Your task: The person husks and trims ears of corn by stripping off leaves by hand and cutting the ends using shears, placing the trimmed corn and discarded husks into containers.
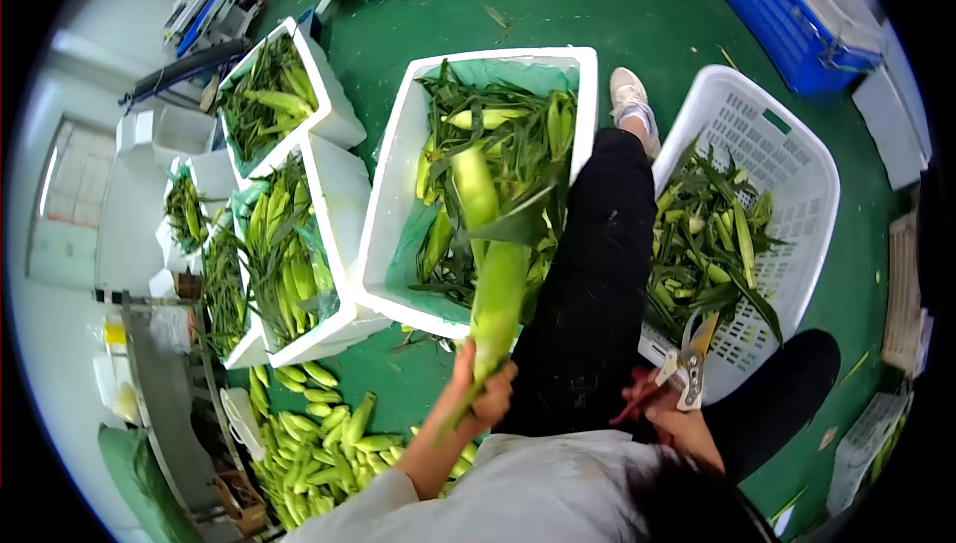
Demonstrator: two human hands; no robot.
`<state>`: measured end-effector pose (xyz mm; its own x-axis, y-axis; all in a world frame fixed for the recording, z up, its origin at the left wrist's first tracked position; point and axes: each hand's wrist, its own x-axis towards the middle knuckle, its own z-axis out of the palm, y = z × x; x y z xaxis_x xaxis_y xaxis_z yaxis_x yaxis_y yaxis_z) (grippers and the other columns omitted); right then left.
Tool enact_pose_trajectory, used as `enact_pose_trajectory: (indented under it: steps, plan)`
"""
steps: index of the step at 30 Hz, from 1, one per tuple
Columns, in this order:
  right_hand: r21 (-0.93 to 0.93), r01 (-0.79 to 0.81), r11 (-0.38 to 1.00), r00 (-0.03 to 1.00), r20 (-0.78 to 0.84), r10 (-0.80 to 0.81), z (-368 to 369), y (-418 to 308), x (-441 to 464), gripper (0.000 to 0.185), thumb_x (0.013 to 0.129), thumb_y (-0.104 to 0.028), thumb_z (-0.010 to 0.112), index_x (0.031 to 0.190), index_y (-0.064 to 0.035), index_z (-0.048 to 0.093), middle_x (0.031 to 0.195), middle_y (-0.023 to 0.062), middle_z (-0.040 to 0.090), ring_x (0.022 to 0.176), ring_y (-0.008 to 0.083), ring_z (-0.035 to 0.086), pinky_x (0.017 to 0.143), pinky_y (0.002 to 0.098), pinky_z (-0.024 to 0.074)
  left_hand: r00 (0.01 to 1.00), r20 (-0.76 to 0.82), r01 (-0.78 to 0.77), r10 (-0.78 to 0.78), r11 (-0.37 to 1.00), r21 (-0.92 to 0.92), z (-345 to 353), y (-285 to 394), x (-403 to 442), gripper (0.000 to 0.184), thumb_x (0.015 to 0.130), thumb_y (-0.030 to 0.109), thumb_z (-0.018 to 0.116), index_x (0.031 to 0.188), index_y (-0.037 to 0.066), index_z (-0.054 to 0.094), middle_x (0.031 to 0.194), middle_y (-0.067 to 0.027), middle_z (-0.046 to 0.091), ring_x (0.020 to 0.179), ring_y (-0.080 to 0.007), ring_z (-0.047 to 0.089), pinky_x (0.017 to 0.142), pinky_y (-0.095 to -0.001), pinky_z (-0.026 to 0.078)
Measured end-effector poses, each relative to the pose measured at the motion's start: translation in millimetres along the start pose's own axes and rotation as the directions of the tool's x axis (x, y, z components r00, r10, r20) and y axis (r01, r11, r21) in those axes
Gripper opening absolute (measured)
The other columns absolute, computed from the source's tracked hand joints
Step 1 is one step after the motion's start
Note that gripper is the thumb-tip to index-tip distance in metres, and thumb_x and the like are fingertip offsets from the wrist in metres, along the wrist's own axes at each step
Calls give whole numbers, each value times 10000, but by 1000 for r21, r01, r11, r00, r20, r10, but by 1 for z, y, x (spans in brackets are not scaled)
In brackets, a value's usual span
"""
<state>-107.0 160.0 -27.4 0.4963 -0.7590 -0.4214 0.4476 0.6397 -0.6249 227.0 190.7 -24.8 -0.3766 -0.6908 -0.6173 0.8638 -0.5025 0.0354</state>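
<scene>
My left hand [480,392] is wrapped round the lower end of an ear of corn in its husk [500,294], which points up and away over a white foam box [383,244] of leafy corn. A second ear [474,184], blurred, shows just beyond its tip; whether my hand holds both I cannot tell. In my right hand [662,402] are pruning shears [689,369] with red handles, their blades pointing up beside the near edge of a white plastic basket [812,194] holding husks and leaves.
More foam boxes [334,204] of corn stand at the left. Trimmed ears [319,453] lie heaped on the green floor at the lower left. A blue crate [772,20] is at the upper right. My legs [597,274] extend between box and basket.
</scene>
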Motion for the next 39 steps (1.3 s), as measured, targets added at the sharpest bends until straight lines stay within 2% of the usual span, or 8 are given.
enact_pose_trajectory:
  steps: [9,11,12,14,17,26,31,39]
  plan:
    - [12,407,913,886,-248,-392,24,-87,24,708,790,-126,793,1387,-22,426,1260,86,579,1153,197,547,995,351,442,827,244,380,-506,824,421,121,-95,89,574,968,611,417,1153,85,556,733,-75,543,462,-149,490,410,-260,407]
    - [-48,454,889,842,-304,-446,0,-108,13,651,807,-89,769,1367,-17,445,1207,79,612,1086,184,587,958,334,470,952,-109,265,-285,594,760,151,-110,109,531,1015,523,397,1271,82,546,950,-125,661,691,-207,650,621,-326,546]
    - [-108,449,887,818,-351,-456,-11,-117,4,629,816,-79,759,1360,-14,451,1188,78,623,1062,179,600,941,329,482,930,-75,139,-361,155,978,163,-91,128,415,1029,355,470,1275,34,563,1049,-133,680,894,-221,680,786,-331,554]
    - [-311,430,848,743,-411,-528,-30,-127,-9,591,826,-70,752,1333,6,458,1171,87,629,1036,169,613,913,333,502,864,483,-414,139,-349,841,181,-97,145,323,1016,215,503,1212,-26,591,1087,-151,682,929,-222,683,816,-346,558]
    - [-584,368,724,592,-453,-666,-47,-115,-7,574,809,-149,783,1271,9,481,1096,110,647,994,188,635,878,334,512,946,325,-312,9,308,899,217,-108,182,362,979,105,576,1302,-54,536,1191,-165,646,1110,-239,631,948,-328,515]
    - [-833,-89,546,563,-494,-662,-76,-149,-18,561,772,-300,764,1164,25,530,951,214,653,875,367,658,785,421,519,984,130,80,-122,954,290,208,-114,293,563,927,576,486,1120,57,587,1184,-126,619,1144,-281,581,892,-403,523]
    - [-847,10,532,711,-368,-599,-70,-149,-40,690,745,-319,800,1270,15,502,1144,195,586,1035,324,608,907,391,481,970,27,154,-240,702,695,214,-108,274,590,939,580,461,1166,46,566,1026,-109,643,936,-254,635,800,-412,543]
    - [-688,102,718,921,-208,-330,-83,-132,-35,863,779,-467,800,1375,33,425,1087,157,600,999,223,583,880,326,477,921,384,-386,-68,-33,922,202,-107,192,552,927,253,670,1359,-32,477,1198,-94,617,1064,-162,590,923,-306,472]
